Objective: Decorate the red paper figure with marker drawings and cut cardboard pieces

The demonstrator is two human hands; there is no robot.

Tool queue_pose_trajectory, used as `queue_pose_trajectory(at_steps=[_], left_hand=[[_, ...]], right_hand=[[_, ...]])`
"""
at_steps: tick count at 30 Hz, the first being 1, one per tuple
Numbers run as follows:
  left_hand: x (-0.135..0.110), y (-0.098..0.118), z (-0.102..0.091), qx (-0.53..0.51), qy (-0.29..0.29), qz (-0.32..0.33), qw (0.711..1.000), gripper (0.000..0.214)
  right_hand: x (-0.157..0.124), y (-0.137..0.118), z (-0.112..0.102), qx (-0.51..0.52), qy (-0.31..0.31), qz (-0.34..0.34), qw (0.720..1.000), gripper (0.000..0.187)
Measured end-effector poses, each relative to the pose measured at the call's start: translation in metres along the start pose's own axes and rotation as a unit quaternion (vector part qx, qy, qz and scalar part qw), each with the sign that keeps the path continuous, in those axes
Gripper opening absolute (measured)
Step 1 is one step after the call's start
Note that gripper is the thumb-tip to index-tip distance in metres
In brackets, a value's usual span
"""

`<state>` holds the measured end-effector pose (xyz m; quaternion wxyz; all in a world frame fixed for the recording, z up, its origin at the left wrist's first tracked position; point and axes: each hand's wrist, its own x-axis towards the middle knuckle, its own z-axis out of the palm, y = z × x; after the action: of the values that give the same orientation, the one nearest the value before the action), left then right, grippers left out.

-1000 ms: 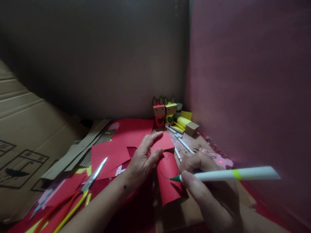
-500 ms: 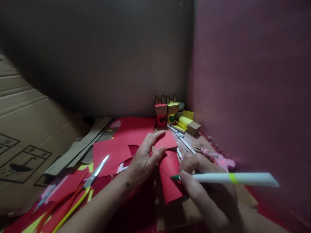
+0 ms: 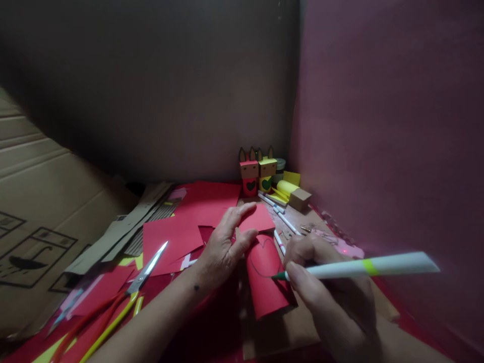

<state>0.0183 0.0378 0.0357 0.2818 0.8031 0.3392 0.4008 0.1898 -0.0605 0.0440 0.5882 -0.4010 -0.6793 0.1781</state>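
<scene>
My right hand pinches a white felt-tip marker with a green tip and a yellow-green band. The tip is at the lower part of a heart outline on a red paper tube, which lies with its open end toward me. A red-topped box sits at the tube's far end. My left hand grips this box, thumb near the joint with the tube and fingers over the far side. Scissors with red and yellow handles lie open, left of my left forearm.
Behind stand a red box-headed figure and a yellow one, both with ears and dark hearts. A yellow tube with a brown box, capped markers and a pink glue gun lie right. Red paper sheets and cardboard strips lie left.
The marker tip has moved slightly right along the heart outline, with my right hand. More of the heart's lower curve shows. My left hand keeps its grip on the box.
</scene>
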Motion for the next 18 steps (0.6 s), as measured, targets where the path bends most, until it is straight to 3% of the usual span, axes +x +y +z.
queue_pose_trajectory(at_steps=[8,18], left_hand=[[0.0005,0.0015,-0.0004,0.007,-0.001,-0.005,1.000,0.043],[0.0005,0.0030,0.0002,-0.004,0.008,-0.013,1.000,0.042]], right_hand=[[-0.0004,0.0005,0.0021,0.046,0.050,0.039,0.997,0.023],[0.0010,-0.0013,0.0042,0.044,0.047,0.043,0.997,0.024]])
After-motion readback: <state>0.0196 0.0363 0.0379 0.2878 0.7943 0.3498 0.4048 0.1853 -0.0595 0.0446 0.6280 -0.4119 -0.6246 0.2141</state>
